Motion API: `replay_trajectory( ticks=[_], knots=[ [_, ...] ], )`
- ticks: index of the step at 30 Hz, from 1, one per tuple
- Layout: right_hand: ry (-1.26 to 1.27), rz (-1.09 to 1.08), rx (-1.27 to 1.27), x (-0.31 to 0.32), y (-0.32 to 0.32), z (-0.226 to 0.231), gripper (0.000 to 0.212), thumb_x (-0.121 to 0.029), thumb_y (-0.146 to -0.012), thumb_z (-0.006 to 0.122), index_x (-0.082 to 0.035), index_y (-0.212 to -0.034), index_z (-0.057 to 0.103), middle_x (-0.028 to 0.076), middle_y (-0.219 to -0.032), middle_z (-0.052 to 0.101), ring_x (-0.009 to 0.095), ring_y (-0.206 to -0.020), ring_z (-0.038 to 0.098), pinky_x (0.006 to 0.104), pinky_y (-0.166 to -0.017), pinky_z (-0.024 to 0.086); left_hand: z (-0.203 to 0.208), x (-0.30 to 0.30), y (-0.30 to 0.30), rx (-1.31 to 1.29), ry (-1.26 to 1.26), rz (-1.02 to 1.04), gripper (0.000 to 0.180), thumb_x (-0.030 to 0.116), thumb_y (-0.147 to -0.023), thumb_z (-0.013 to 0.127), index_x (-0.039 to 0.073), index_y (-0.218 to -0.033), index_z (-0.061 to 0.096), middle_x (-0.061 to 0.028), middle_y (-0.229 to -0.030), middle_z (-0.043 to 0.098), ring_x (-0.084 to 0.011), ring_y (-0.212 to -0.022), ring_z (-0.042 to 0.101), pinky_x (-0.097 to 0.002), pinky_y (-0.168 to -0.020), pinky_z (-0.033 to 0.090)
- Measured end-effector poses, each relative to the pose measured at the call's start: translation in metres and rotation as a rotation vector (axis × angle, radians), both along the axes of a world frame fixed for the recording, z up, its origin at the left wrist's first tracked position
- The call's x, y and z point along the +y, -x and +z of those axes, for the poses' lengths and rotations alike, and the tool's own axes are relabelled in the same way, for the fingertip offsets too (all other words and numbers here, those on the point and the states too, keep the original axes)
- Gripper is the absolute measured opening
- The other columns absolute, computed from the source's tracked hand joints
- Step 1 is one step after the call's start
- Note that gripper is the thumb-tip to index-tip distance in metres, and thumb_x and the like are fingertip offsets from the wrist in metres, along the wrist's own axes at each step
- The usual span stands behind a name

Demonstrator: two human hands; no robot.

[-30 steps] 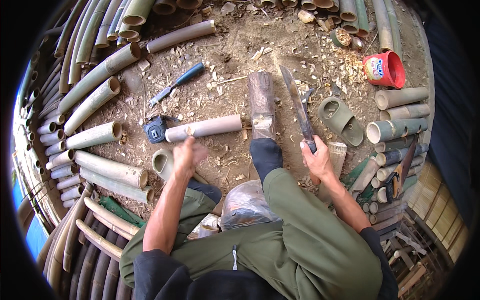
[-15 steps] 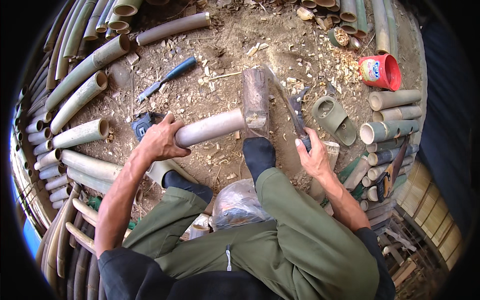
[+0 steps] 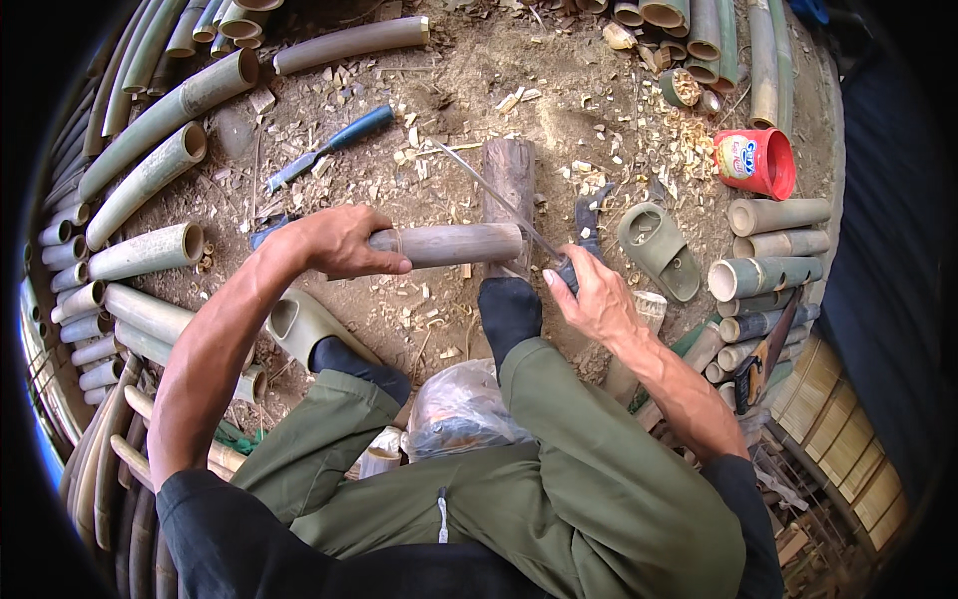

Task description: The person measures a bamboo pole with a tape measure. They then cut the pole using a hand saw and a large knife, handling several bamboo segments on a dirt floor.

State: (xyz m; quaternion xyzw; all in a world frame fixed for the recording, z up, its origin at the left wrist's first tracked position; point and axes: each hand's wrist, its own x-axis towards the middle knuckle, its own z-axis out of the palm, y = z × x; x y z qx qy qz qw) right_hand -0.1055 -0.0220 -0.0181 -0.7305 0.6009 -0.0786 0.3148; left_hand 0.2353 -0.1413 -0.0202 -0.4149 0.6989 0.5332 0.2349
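My left hand point(image 3: 349, 240) is wrapped round the far-left end of a short bamboo tube point(image 3: 454, 246). The tube lies level, its right end over the near part of a wooden block point(image 3: 511, 175). In my right hand point(image 3: 599, 304) is the dark handle of a long-bladed knife point(image 3: 486, 190). Its thin blade slants up and to the left, passing over the block and just beyond the tube's right end. Whether blade and tube touch, I cannot tell. My dark-socked foot point(image 3: 511, 317) rests against the near end of the block.
A blue-handled chisel point(image 3: 334, 147) lies on the chip-strewn dirt. To the right are a loose sandal point(image 3: 659, 250), a red tub point(image 3: 763, 165) and a handsaw point(image 3: 766, 349) on stacked bamboo. More bamboo point(image 3: 165, 105) lines the left; a plastic bag point(image 3: 464, 409) sits between my legs.
The bamboo tube has shifted right and now overlaps the block instead of ending at its side. My right hand moved left, and the knife's blade swung leftward across the block.
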Motion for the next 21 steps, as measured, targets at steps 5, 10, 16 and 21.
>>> replay_trajectory(
  ticks=[5, 10, 16, 21],
  knots=[
    [0.333, 0.061, -0.321, -0.008, -0.034, 0.022, 0.034, -0.019, -0.092, 0.066, 0.005, -0.112, 0.052, 0.022, -0.087, 0.065, 0.032, -0.07, 0.069, 0.0389, -0.059, 0.056, -0.003, 0.003, -0.007, -0.026, 0.098, -0.003, 0.07, 0.066, -0.08, 0.069, -0.001, -0.1, 0.071, -0.0223, -0.081, 0.069, -0.0356, -0.08, 0.068, -0.0459, -0.075, 0.051],
    [-0.188, 0.013, 0.055, -0.022, -0.005, -0.018, 0.035, -0.024, -0.095, 0.062, 0.003, -0.114, 0.051, 0.028, -0.087, 0.065, 0.042, -0.073, 0.068, 0.0451, -0.057, 0.054, -0.002, 0.006, -0.002, -0.028, 0.189, -0.022, 0.069, 0.065, -0.079, 0.069, -0.001, -0.097, 0.07, -0.0222, -0.08, 0.069, -0.0363, -0.077, 0.068, -0.0466, -0.073, 0.051],
    [0.35, -0.009, -0.391, -0.011, -0.039, 0.012, 0.033, -0.023, -0.095, 0.062, 0.004, -0.112, 0.053, 0.024, -0.082, 0.067, 0.038, -0.068, 0.069, 0.0402, -0.056, 0.056, 0.015, 0.018, 0.001, -0.095, 0.349, -0.01, 0.059, 0.061, -0.077, 0.072, 0.004, -0.09, 0.069, -0.0204, -0.082, 0.071, -0.0374, -0.081, 0.07, -0.0474, -0.076, 0.054],
    [-0.201, -0.048, -0.012, -0.017, 0.0, -0.019, 0.03, -0.024, -0.094, 0.063, 0.001, -0.105, 0.052, 0.025, -0.075, 0.065, 0.044, -0.072, 0.068, 0.0471, -0.061, 0.054, 0.015, 0.026, 0.008, -0.067, 0.46, -0.038, 0.052, 0.053, -0.076, 0.076, 0.005, -0.09, 0.064, -0.0178, -0.08, 0.067, -0.0372, -0.078, 0.068, -0.0469, -0.072, 0.053]
  ],
)
